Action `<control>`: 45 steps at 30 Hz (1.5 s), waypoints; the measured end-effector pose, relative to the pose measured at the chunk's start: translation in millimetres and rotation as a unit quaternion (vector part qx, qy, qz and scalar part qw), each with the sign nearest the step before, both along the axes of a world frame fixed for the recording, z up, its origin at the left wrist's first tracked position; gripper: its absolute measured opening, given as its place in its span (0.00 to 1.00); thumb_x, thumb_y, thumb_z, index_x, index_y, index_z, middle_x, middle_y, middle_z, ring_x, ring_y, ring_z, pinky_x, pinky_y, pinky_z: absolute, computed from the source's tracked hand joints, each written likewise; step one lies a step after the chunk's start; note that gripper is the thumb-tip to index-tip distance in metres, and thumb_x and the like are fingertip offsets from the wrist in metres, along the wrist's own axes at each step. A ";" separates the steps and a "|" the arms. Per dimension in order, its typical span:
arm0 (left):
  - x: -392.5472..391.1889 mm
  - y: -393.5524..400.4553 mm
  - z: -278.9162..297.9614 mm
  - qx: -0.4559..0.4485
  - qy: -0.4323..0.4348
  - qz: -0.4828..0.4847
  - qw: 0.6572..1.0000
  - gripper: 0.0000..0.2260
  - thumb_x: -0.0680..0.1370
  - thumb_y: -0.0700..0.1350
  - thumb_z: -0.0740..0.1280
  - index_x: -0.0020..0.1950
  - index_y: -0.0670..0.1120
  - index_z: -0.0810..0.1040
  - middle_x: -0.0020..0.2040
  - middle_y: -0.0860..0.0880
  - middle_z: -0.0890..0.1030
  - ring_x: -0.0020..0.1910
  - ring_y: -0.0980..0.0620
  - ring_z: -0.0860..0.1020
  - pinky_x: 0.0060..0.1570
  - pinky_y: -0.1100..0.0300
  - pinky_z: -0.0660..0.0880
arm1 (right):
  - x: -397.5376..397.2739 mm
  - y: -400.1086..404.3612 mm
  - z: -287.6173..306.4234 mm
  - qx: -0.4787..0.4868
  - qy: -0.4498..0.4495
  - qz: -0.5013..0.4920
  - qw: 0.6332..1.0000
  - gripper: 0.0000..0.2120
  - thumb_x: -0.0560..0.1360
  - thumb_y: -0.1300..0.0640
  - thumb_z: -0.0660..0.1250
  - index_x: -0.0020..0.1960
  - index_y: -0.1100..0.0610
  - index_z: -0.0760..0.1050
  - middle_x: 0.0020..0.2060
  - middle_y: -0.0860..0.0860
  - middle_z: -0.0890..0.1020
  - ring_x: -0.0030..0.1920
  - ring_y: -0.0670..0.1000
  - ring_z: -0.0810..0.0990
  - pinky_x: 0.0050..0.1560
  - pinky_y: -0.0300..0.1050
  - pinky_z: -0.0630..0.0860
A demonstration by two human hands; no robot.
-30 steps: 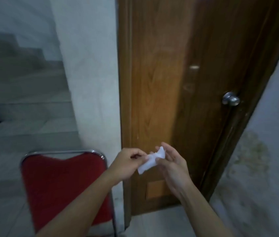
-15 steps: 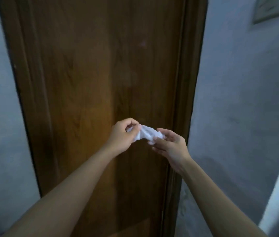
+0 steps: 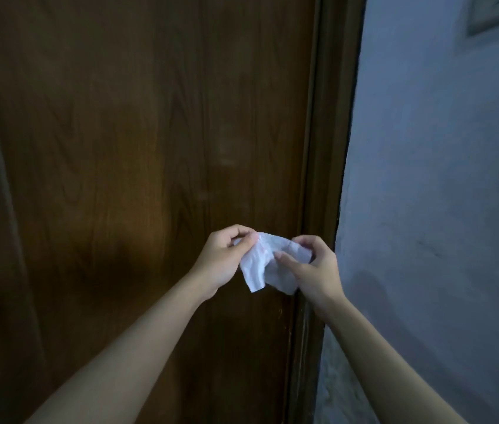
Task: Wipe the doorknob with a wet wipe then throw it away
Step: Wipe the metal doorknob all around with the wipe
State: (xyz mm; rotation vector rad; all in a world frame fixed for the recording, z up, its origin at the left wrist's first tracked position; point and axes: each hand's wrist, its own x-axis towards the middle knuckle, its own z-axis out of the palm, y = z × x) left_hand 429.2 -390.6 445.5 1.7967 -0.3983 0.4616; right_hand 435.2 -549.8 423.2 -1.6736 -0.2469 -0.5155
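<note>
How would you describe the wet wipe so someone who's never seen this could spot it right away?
Start at the big dark brown wooden door filling the left of the view, then follow both bare arms up to where the left hand and right hand meet. Pinched between them is the wet wipe, the only white, crumpled thing against the dark wood.

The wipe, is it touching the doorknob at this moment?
No. The wipe hangs in the air before the door, pinched by the left hand and the right hand, and no doorknob is in view.
</note>
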 end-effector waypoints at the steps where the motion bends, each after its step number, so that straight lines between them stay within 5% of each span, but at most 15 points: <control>1: 9.6 -0.5 -0.2 -0.009 0.014 -0.009 1.000 0.06 0.78 0.46 0.62 0.49 0.50 0.78 0.47 0.52 0.80 0.50 0.55 0.79 0.48 0.63 0.76 | 8.5 2.6 -0.7 -0.029 -0.027 -0.051 0.998 0.16 0.67 0.57 0.75 0.51 0.53 0.72 0.46 0.47 0.76 0.45 0.45 0.76 0.38 0.32 0.72; 5: 53.2 -3.8 0.9 -0.010 0.033 -0.043 0.998 0.07 0.78 0.47 0.61 0.51 0.49 0.77 0.49 0.49 0.81 0.52 0.53 0.78 0.51 0.59 0.76 | 46.8 1.4 -5.3 -0.053 -0.110 -0.091 0.988 0.08 0.69 0.57 0.72 0.45 0.52 0.74 0.40 0.48 0.78 0.39 0.44 0.75 0.36 0.33 0.72; 10: 99.0 -8.5 3.6 -0.040 0.069 -0.094 0.992 0.06 0.77 0.45 0.62 0.49 0.47 0.77 0.46 0.48 0.79 0.47 0.51 0.79 0.41 0.62 0.79 | 83.8 -0.5 -7.7 -0.035 0.014 0.171 0.985 0.12 0.74 0.47 0.65 0.55 0.50 0.76 0.46 0.48 0.81 0.45 0.48 0.81 0.45 0.43 0.78; 16: 145.0 -2.3 5.0 0.044 -0.004 -0.038 0.998 0.07 0.74 0.43 0.67 0.52 0.48 0.78 0.49 0.52 0.80 0.49 0.57 0.78 0.43 0.68 0.76 | 122.4 -8.4 -11.8 -0.017 0.044 0.168 0.985 0.09 0.77 0.55 0.61 0.51 0.48 0.79 0.44 0.59 0.83 0.47 0.71 0.77 0.47 0.69 0.73; 21: 168.6 0.1 -5.5 0.063 0.133 -0.149 0.978 0.19 0.71 0.44 0.71 0.61 0.47 0.73 0.54 0.49 0.81 0.53 0.54 0.80 0.51 0.59 0.78 | 151.8 -16.8 -15.9 0.004 0.030 0.194 0.980 0.13 0.76 0.62 0.61 0.55 0.49 0.78 0.50 0.51 0.82 0.49 0.51 0.82 0.50 0.52 0.80; 24: 177.1 -3.4 -15.3 0.123 0.165 -0.172 0.963 0.12 0.72 0.41 0.70 0.55 0.44 0.78 0.47 0.48 0.83 0.47 0.53 0.82 0.47 0.61 0.78 | 163.2 -21.7 -23.4 -0.057 -0.026 0.153 0.986 0.14 0.76 0.66 0.60 0.54 0.54 0.79 0.50 0.50 0.82 0.49 0.45 0.81 0.47 0.41 0.80; 30: 184.3 -19.1 -28.4 -0.055 0.249 -0.183 0.949 0.08 0.77 0.37 0.60 0.51 0.40 0.79 0.42 0.46 0.84 0.42 0.55 0.83 0.42 0.64 0.80 | 175.2 -34.5 -50.4 -0.225 -0.182 0.053 0.956 0.15 0.72 0.67 0.64 0.58 0.60 0.77 0.59 0.48 0.75 0.58 0.40 0.73 0.53 0.27 0.71; 34: 183.8 -32.0 -38.2 -0.125 0.284 -0.207 0.928 0.11 0.77 0.35 0.58 0.57 0.39 0.76 0.49 0.43 0.83 0.49 0.49 0.82 0.47 0.60 0.81 | 184.3 -44.7 -67.3 -0.314 -0.250 0.008 0.916 0.17 0.71 0.63 0.69 0.60 0.62 0.76 0.60 0.57 0.78 0.61 0.47 0.73 0.61 0.35 0.72; 39: 176.5 -53.7 -72.5 0.052 0.126 -0.050 0.989 0.12 0.75 0.36 0.62 0.54 0.49 0.78 0.50 0.51 0.80 0.49 0.58 0.78 0.42 0.68 0.76 | 184.2 -62.5 -89.3 -0.239 -0.216 -0.083 0.943 0.15 0.70 0.72 0.66 0.55 0.62 0.79 0.51 0.59 0.80 0.51 0.48 0.76 0.52 0.26 0.71; 45: 177.4 -70.1 -124.4 0.212 0.030 0.122 0.969 0.24 0.68 0.47 0.74 0.62 0.48 0.72 0.53 0.53 0.73 0.43 0.60 0.71 0.41 0.69 0.67 | 192.9 -64.7 -114.6 -0.261 -0.170 -0.098 0.945 0.17 0.69 0.75 0.63 0.54 0.62 0.79 0.50 0.60 0.80 0.50 0.50 0.75 0.52 0.21 0.67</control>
